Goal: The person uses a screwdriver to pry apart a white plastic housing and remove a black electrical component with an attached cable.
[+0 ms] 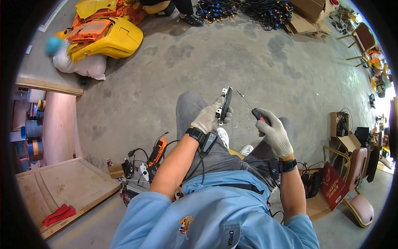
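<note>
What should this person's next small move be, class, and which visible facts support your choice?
Probably to bring the tip of the screwdriver nearer the black part. The gloved left hand already holds that part, and the gloved right hand grips the screwdriver's handle, yet a gap shows between the tip and the part.

Upper left: yellow curved plastic shell [127,38] with orange plastic panels [86,37], just above lumpy white sack [90,67]. Top, right of centre: heaped black cables with blue and orange ends [269,13]; brown cardboard box [311,9] beside. Upper right: dark-red-backed metal-legged chair [364,37]. Lower left: crumpled red cloth [59,214] on pale wooden board [81,182]. Lower right: dark red panel [333,189].
</note>
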Available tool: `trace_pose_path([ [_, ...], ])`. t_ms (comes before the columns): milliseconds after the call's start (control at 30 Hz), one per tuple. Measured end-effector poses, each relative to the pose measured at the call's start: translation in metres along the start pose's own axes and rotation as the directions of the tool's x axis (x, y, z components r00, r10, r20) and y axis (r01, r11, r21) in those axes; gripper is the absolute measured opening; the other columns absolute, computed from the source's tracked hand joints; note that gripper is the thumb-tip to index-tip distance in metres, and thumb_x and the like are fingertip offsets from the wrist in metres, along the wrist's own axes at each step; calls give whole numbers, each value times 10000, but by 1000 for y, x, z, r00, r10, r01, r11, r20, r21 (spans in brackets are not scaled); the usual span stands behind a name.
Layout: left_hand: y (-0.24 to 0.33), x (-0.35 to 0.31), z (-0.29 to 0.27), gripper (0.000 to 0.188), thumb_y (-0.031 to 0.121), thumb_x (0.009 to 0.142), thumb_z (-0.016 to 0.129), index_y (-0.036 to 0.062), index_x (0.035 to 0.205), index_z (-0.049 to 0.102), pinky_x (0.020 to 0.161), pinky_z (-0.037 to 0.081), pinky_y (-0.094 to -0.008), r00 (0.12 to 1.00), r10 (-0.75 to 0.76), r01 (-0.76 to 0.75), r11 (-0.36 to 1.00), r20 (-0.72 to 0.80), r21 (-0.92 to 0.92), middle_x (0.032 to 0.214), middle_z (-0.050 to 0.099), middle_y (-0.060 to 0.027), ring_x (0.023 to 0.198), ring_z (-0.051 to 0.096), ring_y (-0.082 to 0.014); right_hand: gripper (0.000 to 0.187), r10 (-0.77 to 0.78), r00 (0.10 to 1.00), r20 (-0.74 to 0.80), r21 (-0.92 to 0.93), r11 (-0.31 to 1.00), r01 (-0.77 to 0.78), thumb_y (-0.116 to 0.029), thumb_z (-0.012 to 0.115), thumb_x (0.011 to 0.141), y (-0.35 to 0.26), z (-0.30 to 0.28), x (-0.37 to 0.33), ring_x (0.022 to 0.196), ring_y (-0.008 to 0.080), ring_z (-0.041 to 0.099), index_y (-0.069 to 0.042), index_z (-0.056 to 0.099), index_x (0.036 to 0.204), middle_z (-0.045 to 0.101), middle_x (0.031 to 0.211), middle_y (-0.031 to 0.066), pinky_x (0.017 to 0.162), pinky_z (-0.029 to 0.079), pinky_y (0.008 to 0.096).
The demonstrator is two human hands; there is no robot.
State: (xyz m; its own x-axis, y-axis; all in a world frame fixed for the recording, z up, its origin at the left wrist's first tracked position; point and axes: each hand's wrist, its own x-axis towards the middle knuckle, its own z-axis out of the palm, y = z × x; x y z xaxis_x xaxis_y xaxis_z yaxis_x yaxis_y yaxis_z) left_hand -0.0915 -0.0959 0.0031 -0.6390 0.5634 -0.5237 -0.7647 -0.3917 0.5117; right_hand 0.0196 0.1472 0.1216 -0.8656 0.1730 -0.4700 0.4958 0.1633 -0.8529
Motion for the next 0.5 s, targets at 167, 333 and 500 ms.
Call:
trace_pose_path([
  [167, 2, 0, 5, 434, 401, 1155, 537, -14, 1251, 617, 667, 638, -337, 1000, 10, -10, 1000, -1, 20, 1015, 730, -172, 788, 735, -223, 423, 22, 999, -29, 148, 989, -17, -156, 713, 961, -5, -19, -25, 859, 85, 630, 26, 666, 1340, 695, 1034, 46, 773, 539, 254],
  [333, -1, 2, -2, 423, 395, 1159, 528, 3, 1307, 581, 634, 630, -310, 1000, -3, 4, 1000, 15, -31, 1026, 721, -181, 781, 727, -216, 352, 46, 995, 84, 233, 970, -64, -143, 656, 996, 3, -34, -34, 673, 62, 584, 47, 689, 1289, 739, 1009, 60, 577, 488, 226],
  [500, 4, -8, 9, 523, 422, 1155, 531, -83, 1254, 623, 561, 573, -263, 997, -20, 24, 999, -74, 48, 968, 711, -170, 748, 694, -184, 331, 54, 994, 96, 247, 966, -76, -143, 622, 1025, 11, -31, -35, 614, 51, 541, 61, 676, 1279, 744, 979, 76, 501, 428, 204],
])
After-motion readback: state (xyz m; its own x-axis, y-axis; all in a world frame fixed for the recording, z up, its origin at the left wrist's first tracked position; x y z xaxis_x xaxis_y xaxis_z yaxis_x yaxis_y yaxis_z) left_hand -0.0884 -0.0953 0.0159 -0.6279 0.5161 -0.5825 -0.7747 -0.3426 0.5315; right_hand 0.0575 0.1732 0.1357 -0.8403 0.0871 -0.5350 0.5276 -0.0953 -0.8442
